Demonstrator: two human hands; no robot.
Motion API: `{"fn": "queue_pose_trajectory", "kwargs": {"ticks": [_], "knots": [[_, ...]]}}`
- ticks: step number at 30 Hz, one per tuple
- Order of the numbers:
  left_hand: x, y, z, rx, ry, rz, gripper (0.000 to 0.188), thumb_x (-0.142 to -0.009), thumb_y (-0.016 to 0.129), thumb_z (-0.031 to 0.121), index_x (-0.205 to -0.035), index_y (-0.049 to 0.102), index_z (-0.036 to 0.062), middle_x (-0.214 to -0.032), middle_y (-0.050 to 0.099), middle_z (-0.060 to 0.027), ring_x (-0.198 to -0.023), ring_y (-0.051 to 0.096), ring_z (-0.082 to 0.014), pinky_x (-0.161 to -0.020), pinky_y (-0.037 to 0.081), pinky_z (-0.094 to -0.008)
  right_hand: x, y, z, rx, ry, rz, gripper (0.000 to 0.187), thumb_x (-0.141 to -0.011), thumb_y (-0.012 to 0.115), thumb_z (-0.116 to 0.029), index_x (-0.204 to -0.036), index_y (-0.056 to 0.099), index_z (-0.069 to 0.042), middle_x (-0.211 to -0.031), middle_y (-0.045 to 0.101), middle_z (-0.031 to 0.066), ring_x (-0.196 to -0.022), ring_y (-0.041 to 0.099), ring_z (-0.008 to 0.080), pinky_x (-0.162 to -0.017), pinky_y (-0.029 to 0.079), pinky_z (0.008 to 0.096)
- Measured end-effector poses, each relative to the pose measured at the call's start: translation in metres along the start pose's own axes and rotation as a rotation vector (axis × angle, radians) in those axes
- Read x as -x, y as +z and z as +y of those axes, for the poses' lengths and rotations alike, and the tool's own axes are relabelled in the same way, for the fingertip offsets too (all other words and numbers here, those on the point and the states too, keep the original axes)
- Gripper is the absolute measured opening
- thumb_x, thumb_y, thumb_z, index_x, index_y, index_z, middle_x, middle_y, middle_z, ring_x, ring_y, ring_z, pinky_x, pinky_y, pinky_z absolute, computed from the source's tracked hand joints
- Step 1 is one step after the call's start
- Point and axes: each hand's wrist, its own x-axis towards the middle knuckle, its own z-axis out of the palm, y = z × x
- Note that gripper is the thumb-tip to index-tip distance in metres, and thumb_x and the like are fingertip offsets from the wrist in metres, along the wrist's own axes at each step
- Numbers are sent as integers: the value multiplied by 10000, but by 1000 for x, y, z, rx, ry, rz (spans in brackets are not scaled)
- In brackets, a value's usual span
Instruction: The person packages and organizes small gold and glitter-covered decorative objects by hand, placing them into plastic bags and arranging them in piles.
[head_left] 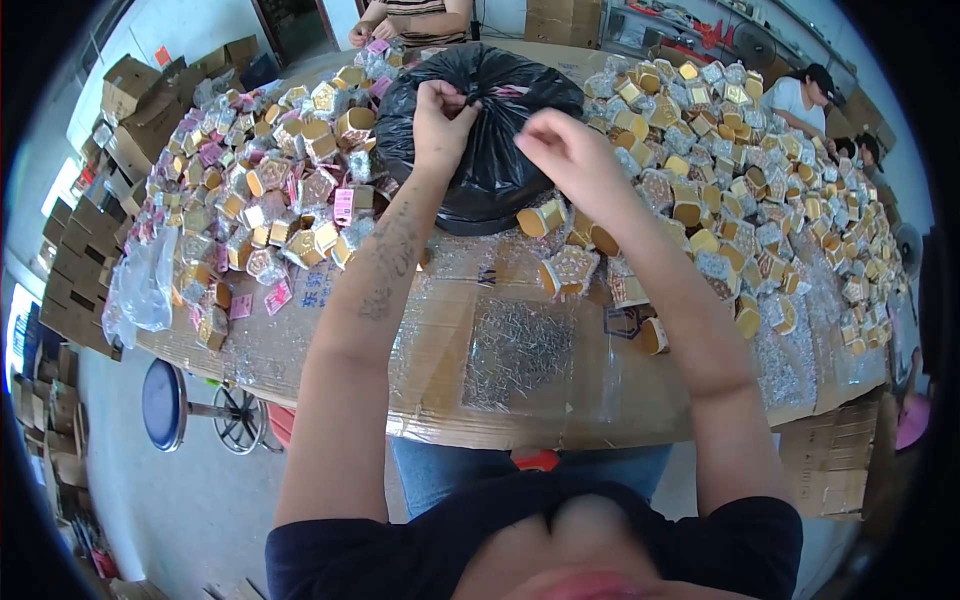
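A full black plastic bag (pixel 430 170) sits on the cardboard-covered table in front of me, its top gathered into folds. My left hand (pixel 442 125) is closed on the gathered plastic at the bag's neck. Pink shows through the opening beside the neck. To the right of the neck, my right hand (pixel 568 150) is held over the bag with curled fingers, thumb and forefinger close together; whether anything is between them is hidden. Just below this hand lies a gold and brown house-shaped ornament (pixel 542 218).
Heaps of small gold and brown boxlike pieces (pixel 700 200) cover both sides of the table (pixel 430 385). Small metal pins (pixel 520 350) are scattered near me. A round stool (pixel 163 405) stands at left, beside stacked cartons (pixel 85 270). Other people sit across (pixel 430 22) and at far right.
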Motion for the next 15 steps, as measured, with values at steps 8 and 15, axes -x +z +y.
{"fn": "queue_pose_trajectory", "kwargs": {"ticks": [8, 15], "knots": [[14, 1, 8, -73, 87, 50, 260, -823, 687, -1, -1046, 561, 44, -855, 672, -75, -789, 661, -162, -712, 521, -285, -106, 48, 59, 278, 457, -265, 526, -848, 683, -484, -673, 627, 9, -579, 596, 121, -489, 610, 227, -508, 482, 361], [19, 3, 21, -228, 221, 37, 263, -817, 678, -14, -1072, 712, 41, -868, 668, -148, -803, 663, -293, -749, 532, -345, -89, 49, 91, 44, 118, -90, 358, -850, 649, -347, -707, 644, -19, -599, 570, 115, -560, 558, 236, -560, 420, 361]]}}
